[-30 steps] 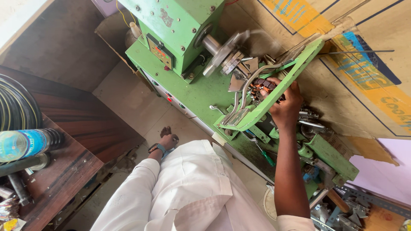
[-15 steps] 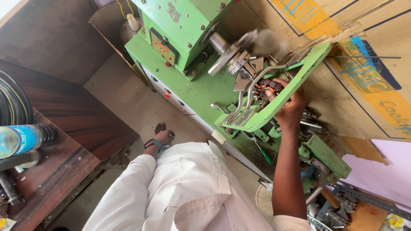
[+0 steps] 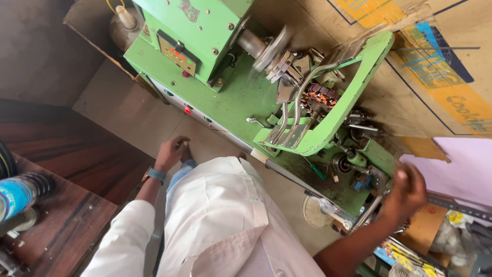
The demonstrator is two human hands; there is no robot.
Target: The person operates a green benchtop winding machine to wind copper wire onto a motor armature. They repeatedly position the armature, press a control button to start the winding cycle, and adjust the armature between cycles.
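A green winding machine (image 3: 205, 31) stands in front of me, its metal disc (image 3: 271, 48) blurred with spin. A copper-wound core (image 3: 320, 97) sits behind the curved green guard frame (image 3: 359, 87). My right hand (image 3: 407, 187), blurred by motion, is at the machine's right end with its fingers curled on the top of a metal lever (image 3: 369, 213). My left hand (image 3: 171, 151), a watch on its wrist, rests on my knee and holds nothing.
A small control panel (image 3: 177, 54) with red lights faces me on the machine. A wooden table (image 3: 61, 231) at the lower left carries a blue-labelled bottle (image 3: 18, 195). Printed cardboard (image 3: 435, 66) lies behind the machine. A green-handled screwdriver (image 3: 318, 172) rests on the base.
My right hand has left the copper-wound core and moved down to the right, to the lever. My left hand has come into view on my knee. The view has moved closer.
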